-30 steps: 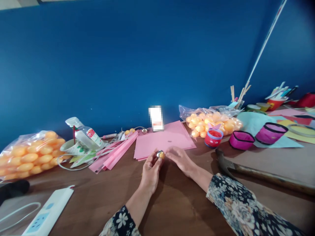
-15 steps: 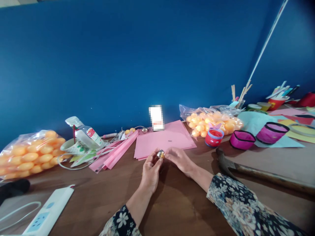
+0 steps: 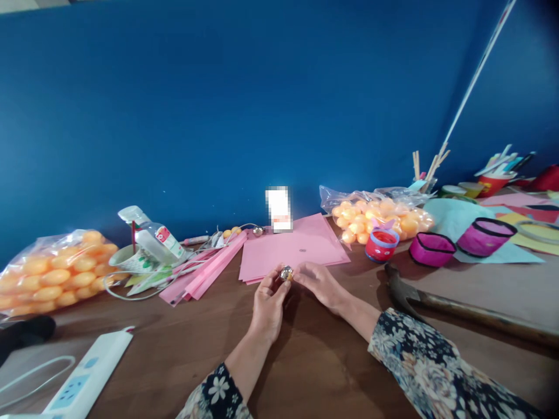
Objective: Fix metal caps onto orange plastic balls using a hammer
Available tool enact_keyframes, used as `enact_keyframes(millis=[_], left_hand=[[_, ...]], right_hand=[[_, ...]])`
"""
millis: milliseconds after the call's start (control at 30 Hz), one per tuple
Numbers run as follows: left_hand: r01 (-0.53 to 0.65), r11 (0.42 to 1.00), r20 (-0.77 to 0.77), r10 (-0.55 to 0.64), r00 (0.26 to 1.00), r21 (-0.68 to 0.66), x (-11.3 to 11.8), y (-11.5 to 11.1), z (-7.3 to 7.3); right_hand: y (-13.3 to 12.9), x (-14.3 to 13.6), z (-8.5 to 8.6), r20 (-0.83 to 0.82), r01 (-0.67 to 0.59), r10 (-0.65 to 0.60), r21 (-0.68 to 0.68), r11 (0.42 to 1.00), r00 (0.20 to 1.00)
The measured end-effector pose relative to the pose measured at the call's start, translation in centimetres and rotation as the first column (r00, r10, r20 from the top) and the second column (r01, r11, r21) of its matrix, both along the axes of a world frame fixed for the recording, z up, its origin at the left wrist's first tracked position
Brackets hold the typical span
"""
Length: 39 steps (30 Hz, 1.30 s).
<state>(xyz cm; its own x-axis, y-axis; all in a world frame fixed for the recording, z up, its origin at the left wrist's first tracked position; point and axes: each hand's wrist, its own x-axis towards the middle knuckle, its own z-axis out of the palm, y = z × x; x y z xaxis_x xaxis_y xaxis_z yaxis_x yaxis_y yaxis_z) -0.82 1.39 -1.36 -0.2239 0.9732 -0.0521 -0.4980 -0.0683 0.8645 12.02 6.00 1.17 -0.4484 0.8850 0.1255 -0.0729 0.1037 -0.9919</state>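
Note:
A small shiny metal ball [image 3: 286,273] with a bit of orange-yellow on its lower right is held just in front of the pink paper sheets [image 3: 292,247]. My left hand [image 3: 268,305] grips it between thumb and fingers. My right hand [image 3: 321,286] is on the ball's right side, its thumb and fingertips drawn together there; whether they pinch a small part is too small to tell. A second metal ball [image 3: 258,231] lies behind the sheets' left corner, close to the wall.
Bags of orange balls [image 3: 55,273] stand left and back right. A hammer [image 3: 463,305] lies at right, near magenta bands [image 3: 432,249] and a red cup [image 3: 381,244]. A power strip [image 3: 89,372] is front left; a bottle [image 3: 159,238] stands behind.
The view has shifted very slightly. The ball has turned a little in my fingers, and less of its orange-yellow part shows. Both hands keep nearly the same place.

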Motion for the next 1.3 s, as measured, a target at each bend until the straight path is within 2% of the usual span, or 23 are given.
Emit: enact_keyframes(millis=[533,733,1300], left_hand=[[-0.066,0.998,-0.005,0.066,0.998,-0.008,-0.01,0.22,-0.04],[-0.039,0.999,-0.005,0.039,0.999,0.012,-0.08,0.28,-0.19],[-0.054,0.999,-0.005,0.054,0.999,0.006,-0.01,0.19,0.17]], right_hand=[[-0.05,0.03,0.04,0.060,0.016,-0.020,0.067,0.998,0.998],[-0.06,0.01,-0.09,0.070,0.021,-0.025,0.068,0.997,0.997],[0.00,0.05,-0.39,0.069,0.000,-0.004,0.065,0.998,0.998]])
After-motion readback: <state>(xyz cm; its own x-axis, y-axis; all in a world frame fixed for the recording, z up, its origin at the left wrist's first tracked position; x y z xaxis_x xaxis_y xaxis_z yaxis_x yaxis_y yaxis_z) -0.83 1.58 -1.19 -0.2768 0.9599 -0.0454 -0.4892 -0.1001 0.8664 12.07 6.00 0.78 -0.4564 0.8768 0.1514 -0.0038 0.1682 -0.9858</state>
